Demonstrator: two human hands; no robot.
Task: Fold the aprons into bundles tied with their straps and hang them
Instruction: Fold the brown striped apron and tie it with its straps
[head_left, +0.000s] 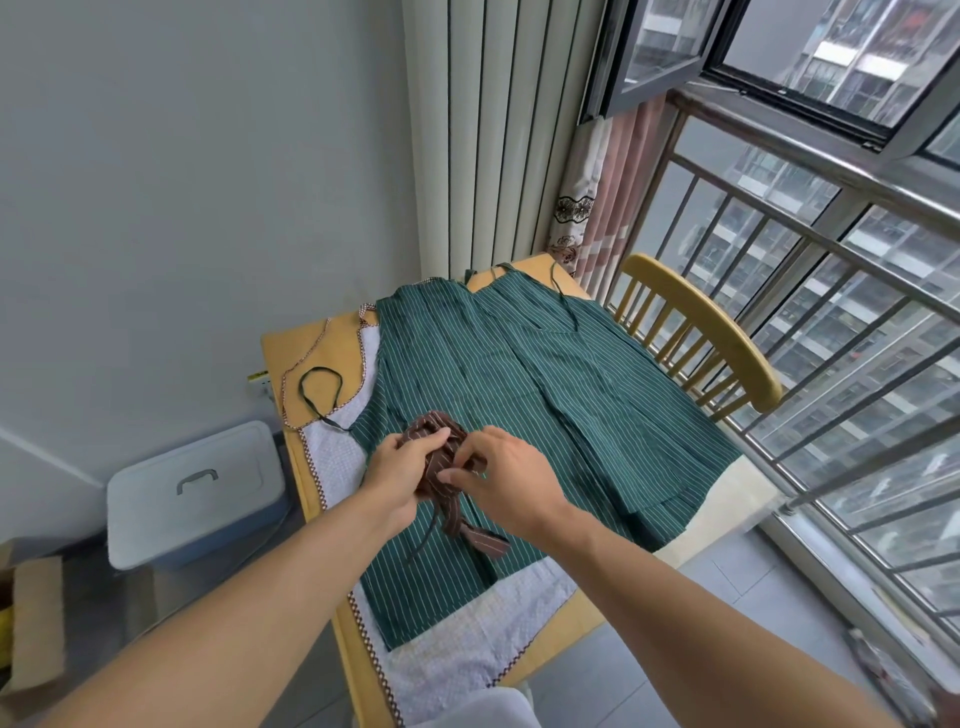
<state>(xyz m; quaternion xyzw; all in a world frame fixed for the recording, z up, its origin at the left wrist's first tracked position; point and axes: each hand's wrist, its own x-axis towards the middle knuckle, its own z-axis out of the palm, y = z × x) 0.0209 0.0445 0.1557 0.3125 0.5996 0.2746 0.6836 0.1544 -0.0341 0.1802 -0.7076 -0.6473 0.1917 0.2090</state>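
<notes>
The left hand (397, 467) curls its fingers around the brown striped apron bundle (436, 447), gripping it from the left. The right hand (504, 467) pinches a brown strap (470, 532) narrowly between thumb and forefinger beside the bundle. Beneath both hands the green striped apron (519, 395) lies flat on the table (306, 338).

Both hands (447, 473) curled, gripping, arms outstretched

Wooden chair (696, 332) beside table (311, 343); lidded bin (192, 488) and cardboard box (36, 618) on floor
</notes>
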